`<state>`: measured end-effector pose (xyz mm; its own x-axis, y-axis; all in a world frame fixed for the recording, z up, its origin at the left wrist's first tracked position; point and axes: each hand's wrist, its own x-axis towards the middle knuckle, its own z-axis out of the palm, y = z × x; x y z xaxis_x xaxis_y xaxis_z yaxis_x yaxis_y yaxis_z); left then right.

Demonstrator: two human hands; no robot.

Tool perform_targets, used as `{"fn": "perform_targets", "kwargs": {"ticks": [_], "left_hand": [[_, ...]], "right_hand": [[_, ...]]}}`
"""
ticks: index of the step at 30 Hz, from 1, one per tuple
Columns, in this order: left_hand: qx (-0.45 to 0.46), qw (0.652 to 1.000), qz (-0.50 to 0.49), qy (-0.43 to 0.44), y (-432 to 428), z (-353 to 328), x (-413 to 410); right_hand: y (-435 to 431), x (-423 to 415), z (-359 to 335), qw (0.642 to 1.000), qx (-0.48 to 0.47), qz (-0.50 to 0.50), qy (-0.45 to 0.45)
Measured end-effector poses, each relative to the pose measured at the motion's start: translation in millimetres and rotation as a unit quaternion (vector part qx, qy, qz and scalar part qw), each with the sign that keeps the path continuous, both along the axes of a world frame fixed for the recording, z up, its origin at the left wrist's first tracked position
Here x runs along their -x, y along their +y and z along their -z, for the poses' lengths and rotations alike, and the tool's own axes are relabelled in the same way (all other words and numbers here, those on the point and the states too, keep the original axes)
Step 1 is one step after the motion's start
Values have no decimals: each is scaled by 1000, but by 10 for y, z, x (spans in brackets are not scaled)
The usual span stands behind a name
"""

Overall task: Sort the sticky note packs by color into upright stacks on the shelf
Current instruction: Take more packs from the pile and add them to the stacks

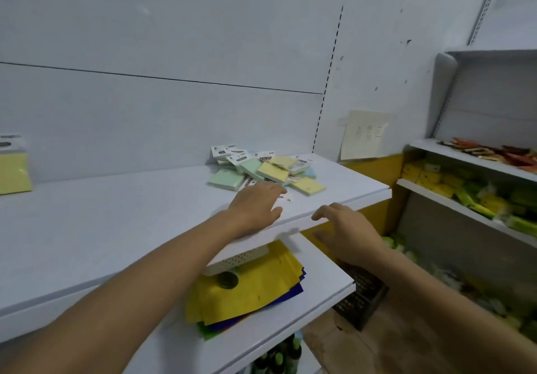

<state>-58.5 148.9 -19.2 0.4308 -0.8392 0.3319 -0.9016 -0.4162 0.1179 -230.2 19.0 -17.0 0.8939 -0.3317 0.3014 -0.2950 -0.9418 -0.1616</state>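
A loose pile of sticky note packs [263, 170], green and yellow with white header cards, lies at the back right of the white shelf [116, 222]. One yellow pack [13, 170] stands upright at the far left edge of the view. My left hand [257, 203] is palm down over the shelf, fingers spread, its fingertips at the near edge of the pile; a pack partly hidden under them shows only white card. My right hand [343, 228] hovers at the shelf's front edge, fingers apart and holding nothing.
Below, a lower shelf [290, 315] carries yellow, blue and green paper sheets [250, 289] with a dark round object on top. A second shelving unit [476, 170] on the right holds yellow and green goods. A black crate [360, 298] sits on the floor between them.
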Motion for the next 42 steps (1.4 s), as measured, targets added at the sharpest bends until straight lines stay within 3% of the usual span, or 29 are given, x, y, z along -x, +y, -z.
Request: {"fn": "perform_targets", "kwargs": {"ticks": [8, 18, 28, 34, 39, 42], "left_hand": [[3, 997, -74, -24, -1202, 162, -781], [95, 991, -64, -74, -1394, 407, -952], [114, 988, -77, -63, -1371, 374, -903], [123, 983, -121, -54, -1364, 311, -841], [153, 974, -165, -27, -1368, 251, -774], [197, 949, -234, -72, -1337, 230, -740]], "right_hand": [[-805, -637, -172, 1000, 21, 12, 3], [-1699, -1867, -10, 998, 8, 56, -19], [-2268, -2700, -217, 979, -131, -119, 103], [-2504, -2857, -270, 903, -351, -246, -13], [-2355, -3043, -120, 867, -405, -271, -102], [-2228, -3128, 44, 863, -379, -305, -133]]}}
